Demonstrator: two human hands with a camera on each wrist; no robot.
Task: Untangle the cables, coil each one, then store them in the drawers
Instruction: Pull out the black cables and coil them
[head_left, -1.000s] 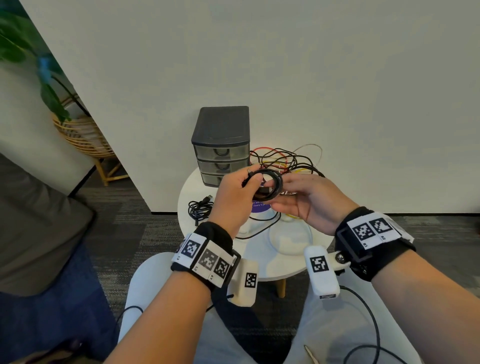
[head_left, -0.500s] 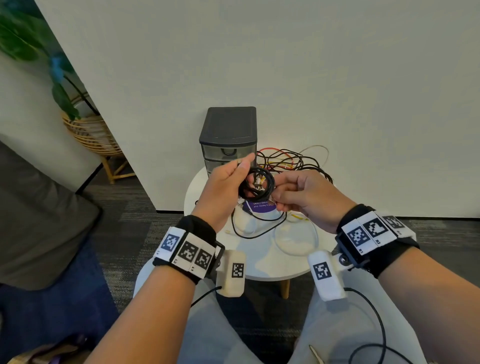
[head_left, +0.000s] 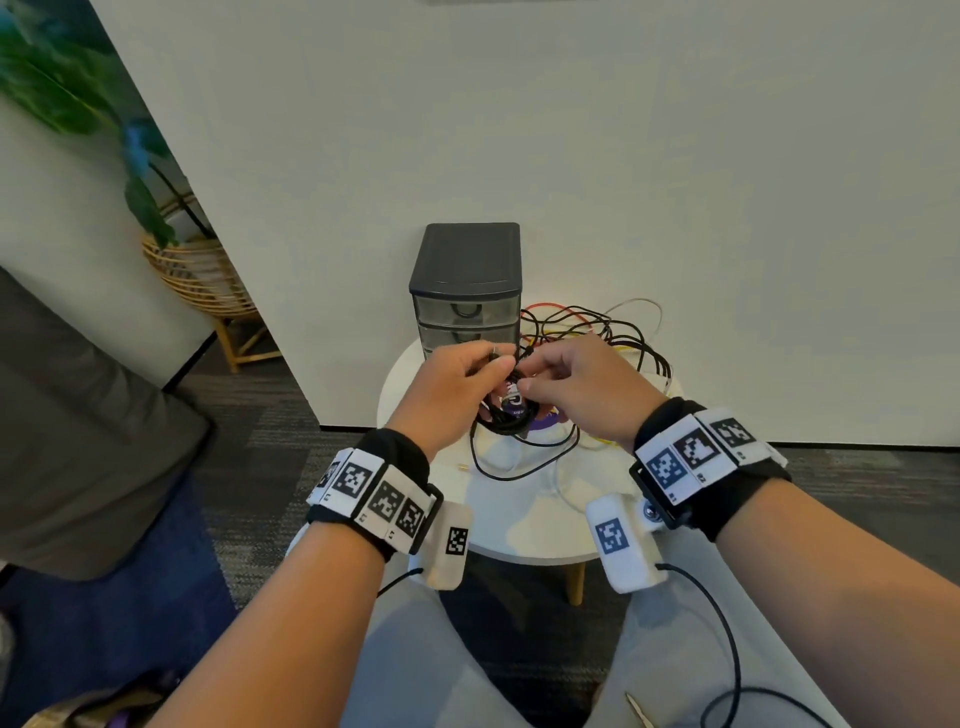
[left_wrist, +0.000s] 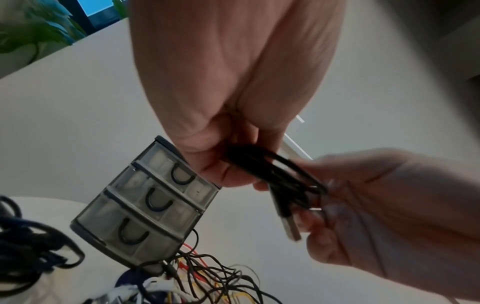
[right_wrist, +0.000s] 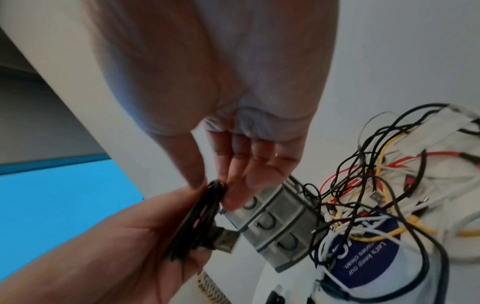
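Two hands meet over the round table (head_left: 498, 525), both on one black cable coil (left_wrist: 270, 170). The left hand (head_left: 447, 395) grips it with curled fingers; the right hand (head_left: 582, 389) pinches its rim between thumb and fingertips (right_wrist: 233, 197). The coil's plug (right_wrist: 224, 239) juts toward the drawers (head_left: 467, 312), which stand at twelve o'clock just past the hands, all shut, nearer the left hand. The tangle (head_left: 597, 332) lies at one o'clock, and storing probably needs one hand freed to open a drawer
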